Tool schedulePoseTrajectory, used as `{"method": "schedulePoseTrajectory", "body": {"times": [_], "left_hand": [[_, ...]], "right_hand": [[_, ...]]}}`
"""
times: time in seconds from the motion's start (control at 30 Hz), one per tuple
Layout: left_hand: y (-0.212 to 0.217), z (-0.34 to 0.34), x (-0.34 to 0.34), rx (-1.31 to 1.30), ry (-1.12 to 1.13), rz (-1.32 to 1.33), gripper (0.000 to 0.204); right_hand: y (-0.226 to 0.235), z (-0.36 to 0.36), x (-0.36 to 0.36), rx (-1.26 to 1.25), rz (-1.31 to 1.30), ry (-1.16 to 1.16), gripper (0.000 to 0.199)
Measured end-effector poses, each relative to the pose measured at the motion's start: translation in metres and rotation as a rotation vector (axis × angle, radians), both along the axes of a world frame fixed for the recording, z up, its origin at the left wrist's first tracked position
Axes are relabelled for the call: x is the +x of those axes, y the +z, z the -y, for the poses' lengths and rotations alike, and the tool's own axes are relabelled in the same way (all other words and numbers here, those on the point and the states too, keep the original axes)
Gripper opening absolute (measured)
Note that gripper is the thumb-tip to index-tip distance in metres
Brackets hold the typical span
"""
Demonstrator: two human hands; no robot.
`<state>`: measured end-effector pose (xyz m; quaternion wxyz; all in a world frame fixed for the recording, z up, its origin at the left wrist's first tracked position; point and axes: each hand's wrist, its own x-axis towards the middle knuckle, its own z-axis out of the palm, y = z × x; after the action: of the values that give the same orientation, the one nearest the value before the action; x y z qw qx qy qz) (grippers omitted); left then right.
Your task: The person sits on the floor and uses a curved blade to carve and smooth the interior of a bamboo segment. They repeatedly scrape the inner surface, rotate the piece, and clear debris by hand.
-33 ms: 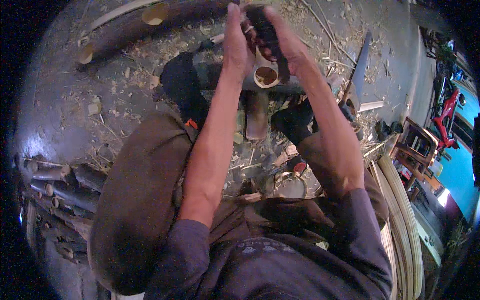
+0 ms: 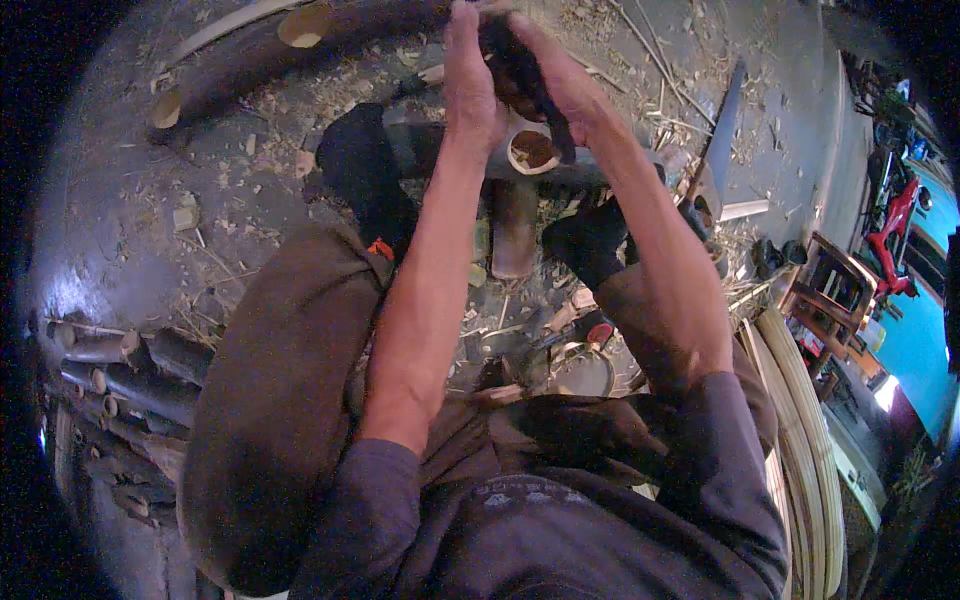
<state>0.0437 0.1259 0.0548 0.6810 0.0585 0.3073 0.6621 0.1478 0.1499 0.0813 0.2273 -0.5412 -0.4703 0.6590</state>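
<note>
Both arms stretch forward to the top edge of the view. My left hand (image 2: 470, 85) and my right hand (image 2: 562, 85) face each other, closed around a dark, long object (image 2: 522, 62). Shadow and motion blur hide its kind and most of the fingers. Below the hands, the open, pale-rimmed end of a bamboo tube (image 2: 516, 166) points toward me, brownish inside. It lies by a thick crosswise pole (image 2: 415, 145), between my dark-covered feet. Whether the held object touches the tube I cannot tell.
A handsaw (image 2: 722, 140) stands tilted at the right, blade upward. Shavings and chips litter the floor. A long bamboo pole (image 2: 235, 85) lies at the far left, cut bamboo pieces (image 2: 170, 385) are stacked at the left, and long pale strips (image 2: 800, 430) lie at the right.
My right hand and the dark object have shifted slightly left at their upper ends. The bamboo tube and the pole stay where they were.
</note>
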Motion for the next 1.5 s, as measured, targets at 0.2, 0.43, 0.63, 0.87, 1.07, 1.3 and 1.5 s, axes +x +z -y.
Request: {"method": "schedulePoseTrajectory", "body": {"times": [0.2,0.43,0.63,0.87,1.07,1.3,1.5], "left_hand": [[-0.021,-0.009,0.003,-0.159,0.129,-0.242,0.048],[-0.062,-0.057,0.029,0.141,-0.434,-0.237,0.031],[-0.033,-0.032,0.124,0.651,-0.965,-0.863,0.045],[-0.091,-0.038,0.054,0.139,0.132,-0.759,0.035],[-0.086,-0.071,0.066,0.614,-0.373,-0.637,0.031],[-0.026,-0.034,0.140,0.674,-0.938,-0.796,0.048],[-0.059,-0.089,0.046,0.024,-0.712,-1.227,0.055]], "right_hand": [[-0.028,-0.014,-0.005,0.078,0.116,0.221,0.075],[0.016,0.013,-0.015,-0.079,0.215,-0.410,0.072],[-0.051,0.071,0.038,0.552,0.373,-1.071,0.046],[-0.025,0.016,0.013,0.425,0.180,-0.187,0.044],[-0.038,0.035,0.041,0.158,0.137,-0.529,0.050],[-0.058,0.069,0.047,0.548,-0.010,-1.310,0.062],[-0.081,0.001,0.011,0.194,0.053,-0.710,0.058]]}}
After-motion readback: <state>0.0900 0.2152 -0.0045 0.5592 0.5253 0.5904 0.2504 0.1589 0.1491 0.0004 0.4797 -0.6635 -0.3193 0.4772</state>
